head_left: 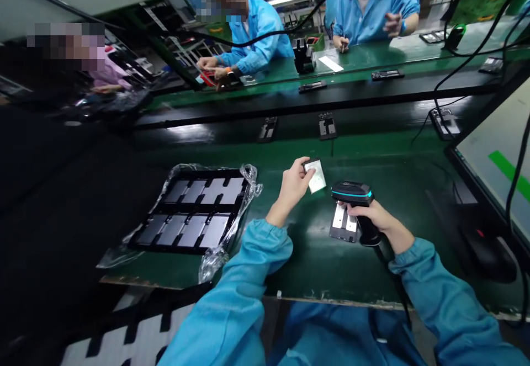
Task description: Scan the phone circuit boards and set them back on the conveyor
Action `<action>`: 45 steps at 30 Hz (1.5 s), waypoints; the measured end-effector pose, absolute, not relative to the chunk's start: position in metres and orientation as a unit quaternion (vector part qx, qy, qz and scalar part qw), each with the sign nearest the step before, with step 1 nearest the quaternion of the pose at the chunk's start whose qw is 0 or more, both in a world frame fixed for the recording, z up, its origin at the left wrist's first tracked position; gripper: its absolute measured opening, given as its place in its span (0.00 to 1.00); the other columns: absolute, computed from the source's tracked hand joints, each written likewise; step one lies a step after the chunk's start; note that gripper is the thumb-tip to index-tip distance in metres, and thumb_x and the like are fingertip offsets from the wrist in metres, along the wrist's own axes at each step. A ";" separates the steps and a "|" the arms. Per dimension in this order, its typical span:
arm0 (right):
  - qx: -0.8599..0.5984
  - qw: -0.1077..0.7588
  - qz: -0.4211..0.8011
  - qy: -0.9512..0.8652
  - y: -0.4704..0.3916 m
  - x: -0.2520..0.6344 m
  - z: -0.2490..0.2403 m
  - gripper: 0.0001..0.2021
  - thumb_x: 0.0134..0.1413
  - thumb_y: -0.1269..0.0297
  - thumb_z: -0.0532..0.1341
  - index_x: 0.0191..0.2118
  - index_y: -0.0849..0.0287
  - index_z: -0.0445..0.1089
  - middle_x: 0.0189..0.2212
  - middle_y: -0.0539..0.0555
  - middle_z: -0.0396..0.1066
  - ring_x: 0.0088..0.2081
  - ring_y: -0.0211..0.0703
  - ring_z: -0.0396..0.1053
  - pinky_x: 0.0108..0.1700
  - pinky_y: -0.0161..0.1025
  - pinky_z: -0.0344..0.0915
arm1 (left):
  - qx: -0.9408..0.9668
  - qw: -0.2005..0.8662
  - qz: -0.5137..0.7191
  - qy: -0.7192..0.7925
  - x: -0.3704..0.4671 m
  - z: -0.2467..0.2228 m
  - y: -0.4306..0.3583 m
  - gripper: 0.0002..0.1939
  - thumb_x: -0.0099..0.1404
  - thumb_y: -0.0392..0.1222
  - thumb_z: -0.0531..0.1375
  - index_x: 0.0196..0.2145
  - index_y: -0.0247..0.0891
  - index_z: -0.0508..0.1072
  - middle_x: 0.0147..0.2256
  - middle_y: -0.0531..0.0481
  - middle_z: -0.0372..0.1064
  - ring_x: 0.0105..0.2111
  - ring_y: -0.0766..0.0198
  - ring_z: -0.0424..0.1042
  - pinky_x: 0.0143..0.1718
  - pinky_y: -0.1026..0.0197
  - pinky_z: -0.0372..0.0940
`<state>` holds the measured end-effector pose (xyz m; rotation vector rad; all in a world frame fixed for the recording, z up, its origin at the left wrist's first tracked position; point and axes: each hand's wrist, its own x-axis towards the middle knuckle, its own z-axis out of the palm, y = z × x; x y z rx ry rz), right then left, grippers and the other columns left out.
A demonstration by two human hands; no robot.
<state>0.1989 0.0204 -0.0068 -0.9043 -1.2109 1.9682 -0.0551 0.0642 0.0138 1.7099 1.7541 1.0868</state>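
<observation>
Between the thumb and fingers of my left hand (293,185) is a flat silver battery-like piece (316,177), held up over the green bench (302,266). My right hand (379,217) is wrapped round the grip of a black handheld scanner (351,191) with a lit blue strip. Beneath the scanner, partly hidden by it, an open phone housing (343,223) lies on the bench. To the left, a black tray (192,208) in clear plastic wrap holds several silver pieces like the held one.
Past the bench runs a dark conveyor (232,128) with phone housings (327,126). A monitor (497,150) and a mouse (488,250) are at right. Another tray (128,335) sits low at left. People in blue work across the line.
</observation>
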 end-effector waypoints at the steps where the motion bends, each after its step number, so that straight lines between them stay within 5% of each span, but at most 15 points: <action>1: -0.342 0.325 0.751 -0.462 0.020 0.199 -0.007 0.13 0.42 0.64 0.70 0.37 0.59 0.77 0.30 0.51 0.75 0.32 0.43 0.69 0.38 0.41 0.65 | 0.617 0.241 0.396 0.636 -0.058 0.014 0.064 0.22 0.64 0.46 0.59 0.54 0.36 0.68 0.30 0.51 0.73 0.28 0.65 0.72 0.32 0.64 0.65; 10: -0.333 0.406 0.765 -0.374 0.049 0.222 -0.013 0.16 0.44 0.63 0.70 0.42 0.60 0.78 0.49 0.57 0.76 0.55 0.53 0.69 0.62 0.47 0.60 | 0.599 0.483 0.398 0.500 -0.008 -0.020 0.025 0.20 0.61 0.46 0.64 0.49 0.37 0.71 0.45 0.45 0.70 0.35 0.62 0.75 0.36 0.60 0.72; 13: -0.358 0.399 0.765 -0.356 0.061 0.225 -0.019 0.19 0.44 0.63 0.70 0.45 0.61 0.77 0.48 0.57 0.77 0.56 0.55 0.69 0.63 0.50 0.59 | 0.653 0.458 0.372 0.475 0.006 -0.030 0.012 0.17 0.60 0.45 0.65 0.47 0.40 0.74 0.49 0.43 0.66 0.45 0.56 0.72 0.47 0.52 0.71; 16: -0.376 0.397 0.764 -0.343 0.055 0.227 -0.018 0.19 0.43 0.64 0.71 0.44 0.60 0.78 0.50 0.57 0.76 0.58 0.57 0.66 0.65 0.52 0.57 | 0.722 0.351 0.322 0.502 0.009 -0.032 -0.006 0.22 0.59 0.43 0.66 0.52 0.44 0.73 0.59 0.41 0.59 0.63 0.45 0.55 0.64 0.40 0.52; 19: -0.415 0.443 0.724 -0.328 0.024 0.233 -0.009 0.19 0.45 0.63 0.71 0.46 0.58 0.77 0.53 0.55 0.74 0.61 0.58 0.63 0.66 0.54 0.55 | 0.679 0.346 0.314 0.566 0.022 -0.035 -0.036 0.35 0.63 0.41 0.61 0.65 0.42 0.56 0.68 0.38 0.45 0.70 0.43 0.38 0.68 0.36 0.38; 21: -0.438 0.461 0.709 -0.305 -0.001 0.239 -0.003 0.22 0.46 0.64 0.72 0.50 0.54 0.76 0.54 0.54 0.73 0.62 0.58 0.62 0.66 0.56 0.55 | 0.613 0.372 0.351 0.602 0.039 -0.038 -0.049 0.39 0.64 0.40 0.58 0.68 0.40 0.45 0.68 0.35 0.44 0.69 0.46 0.43 0.67 0.40 0.43; 23: -0.437 0.459 0.722 -0.278 -0.020 0.243 0.001 0.24 0.46 0.64 0.72 0.52 0.53 0.74 0.55 0.54 0.72 0.62 0.58 0.62 0.66 0.58 0.55 | 0.552 0.391 0.391 0.624 0.058 -0.042 -0.043 0.37 0.65 0.40 0.57 0.67 0.37 0.44 0.63 0.32 0.55 0.63 0.49 0.58 0.63 0.44 0.54; 27: -0.426 0.541 0.693 -0.215 -0.018 0.251 0.001 0.21 0.45 0.61 0.73 0.49 0.52 0.75 0.57 0.56 0.70 0.63 0.60 0.60 0.64 0.60 0.58 | 0.553 0.409 0.405 0.602 0.089 -0.039 0.045 0.32 0.66 0.40 0.56 0.65 0.35 0.49 0.44 0.40 0.72 0.44 0.55 0.73 0.50 0.51 0.65; 30: -0.434 0.578 0.660 -0.203 -0.003 0.262 0.000 0.21 0.47 0.61 0.72 0.50 0.51 0.75 0.58 0.57 0.70 0.63 0.62 0.60 0.63 0.63 0.59 | 0.588 0.360 0.413 0.595 0.103 -0.022 0.149 0.35 0.66 0.40 0.57 0.65 0.31 0.47 0.46 0.37 0.72 0.47 0.54 0.72 0.51 0.53 0.64; 34: -0.427 0.578 0.663 -0.210 -0.002 0.273 -0.002 0.20 0.51 0.60 0.69 0.52 0.50 0.74 0.59 0.56 0.68 0.64 0.61 0.59 0.63 0.62 0.59 | 0.538 0.261 0.384 0.703 0.105 0.002 0.262 0.39 0.62 0.44 0.62 0.63 0.24 0.51 0.62 0.19 0.53 0.65 0.40 0.52 0.59 0.44 0.55; 37: -0.438 0.563 0.663 -0.229 -0.006 0.273 -0.001 0.19 0.52 0.59 0.68 0.51 0.50 0.74 0.62 0.55 0.64 0.64 0.60 0.58 0.63 0.59 0.59 | 0.443 0.264 0.373 0.771 0.093 0.012 0.306 0.42 0.54 0.42 0.68 0.60 0.21 0.54 0.64 0.13 0.42 0.67 0.31 0.38 0.60 0.35 0.48; 39: -0.443 0.551 0.660 -0.257 -0.008 0.270 0.002 0.14 0.51 0.59 0.68 0.45 0.52 0.76 0.56 0.56 0.70 0.58 0.57 0.67 0.59 0.53 0.65 | 0.427 0.294 0.378 0.767 0.078 0.016 0.313 0.42 0.51 0.42 0.70 0.57 0.22 0.57 0.63 0.14 0.46 0.66 0.30 0.41 0.59 0.34 0.50; 41: -0.420 0.522 0.685 -0.287 -0.007 0.265 0.009 0.08 0.51 0.60 0.68 0.37 0.56 0.76 0.37 0.56 0.77 0.37 0.48 0.76 0.43 0.44 0.72 | 0.433 0.329 0.393 0.742 0.057 0.017 0.300 0.38 0.51 0.47 0.70 0.54 0.26 0.61 0.59 0.21 0.56 0.62 0.34 0.52 0.55 0.39 0.58; 43: -0.368 0.470 0.745 -0.298 -0.005 0.255 0.019 0.08 0.51 0.60 0.68 0.30 0.59 0.72 0.21 0.48 0.69 0.18 0.36 0.65 0.25 0.36 0.65 | 0.442 0.371 0.409 0.707 0.032 0.015 0.269 0.31 0.57 0.56 0.65 0.50 0.31 0.66 0.52 0.30 0.66 0.54 0.44 0.65 0.48 0.48 0.65; 45: -0.319 0.407 0.802 -0.298 -0.002 0.241 0.030 0.10 0.50 0.60 0.68 0.28 0.60 0.69 0.17 0.45 0.62 0.13 0.31 0.56 0.19 0.32 0.57 | 0.432 0.461 0.483 0.606 0.009 0.009 0.222 0.31 0.61 0.64 0.56 0.48 0.33 0.68 0.46 0.36 0.69 0.45 0.55 0.70 0.41 0.55 0.68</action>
